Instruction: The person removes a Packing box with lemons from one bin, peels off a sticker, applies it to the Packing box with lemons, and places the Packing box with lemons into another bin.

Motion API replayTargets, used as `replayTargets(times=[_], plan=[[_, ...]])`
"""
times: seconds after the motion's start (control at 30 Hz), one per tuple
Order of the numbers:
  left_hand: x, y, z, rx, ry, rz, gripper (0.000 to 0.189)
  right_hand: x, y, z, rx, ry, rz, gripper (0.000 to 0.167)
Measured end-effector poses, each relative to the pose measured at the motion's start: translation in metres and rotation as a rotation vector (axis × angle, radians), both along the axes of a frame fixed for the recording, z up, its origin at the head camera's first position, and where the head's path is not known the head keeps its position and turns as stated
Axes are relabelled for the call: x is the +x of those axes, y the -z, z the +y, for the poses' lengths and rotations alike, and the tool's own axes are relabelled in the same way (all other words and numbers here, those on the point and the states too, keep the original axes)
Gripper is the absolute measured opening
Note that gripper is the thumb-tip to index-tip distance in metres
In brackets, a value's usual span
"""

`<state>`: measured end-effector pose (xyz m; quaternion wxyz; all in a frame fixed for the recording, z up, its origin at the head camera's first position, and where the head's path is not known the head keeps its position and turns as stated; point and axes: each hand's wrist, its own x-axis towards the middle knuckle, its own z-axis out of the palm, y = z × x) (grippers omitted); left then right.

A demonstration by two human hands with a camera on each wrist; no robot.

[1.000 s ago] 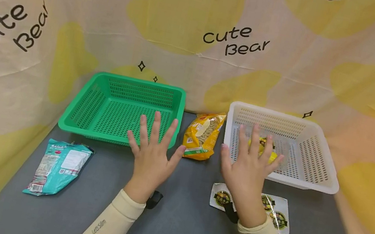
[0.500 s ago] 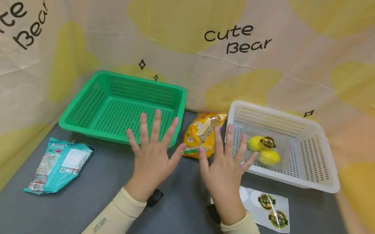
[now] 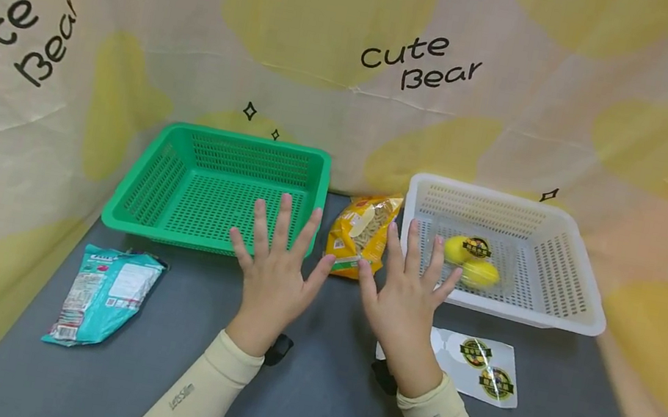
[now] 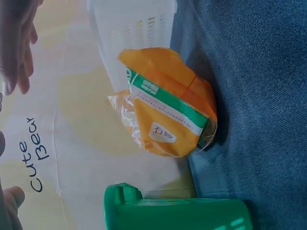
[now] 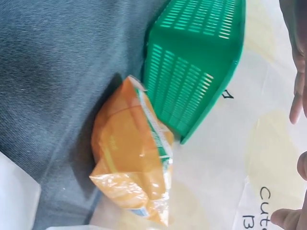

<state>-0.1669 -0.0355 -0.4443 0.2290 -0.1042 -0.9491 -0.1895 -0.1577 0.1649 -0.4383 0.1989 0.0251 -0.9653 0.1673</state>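
Both hands hover over the table with fingers spread and nothing held. My left hand [image 3: 276,280] is in front of the green basket [image 3: 206,246], its fingertips overlapping the basket's near right corner in the head view. My right hand [image 3: 406,311] is in front of the white basket [image 3: 576,281], partly covering a sticker sheet [image 3: 480,368] with round black-and-gold labels. Between the baskets stands an orange snack bag [image 3: 363,236], seen whole in the left wrist view. Inside the white basket lies a clear pack with two yellow lemons [image 3: 480,274], one bearing a round label.
A teal snack bag [image 3: 106,299] lies on the grey table [image 3: 311,413] in front of the green basket, at the left. Behind and at both sides hangs a patterned cloth [image 3: 312,26], close up against the backs of the baskets.
My right hand has moved left, away from over the white basket, uncovering the lemons and part of the sticker sheet's right side. The left hand has barely moved. The head view has tilted slightly.
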Motion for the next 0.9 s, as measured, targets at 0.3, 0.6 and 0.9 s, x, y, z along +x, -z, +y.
replayTargets(times=[0.3, 0.6, 0.9], plan=[[0.0034, -0.0018, -0.0022, 0.019, 0.008, 0.022, 0.076, 0.0038, -0.0042, -0.0009, -0.029, 0.004, 0.001, 0.074], [0.0061, -0.0019, -0.0042, 0.027, -0.003, 0.007, 0.074, 0.0045, -0.0061, -0.0034, -0.019, 0.005, -0.017, 0.074], [0.0103, 0.0003, -0.0071, 0.037, -0.008, -0.005, 0.074, 0.0085, -0.0067, -0.0081, -0.012, 0.004, -0.045, 0.074]])
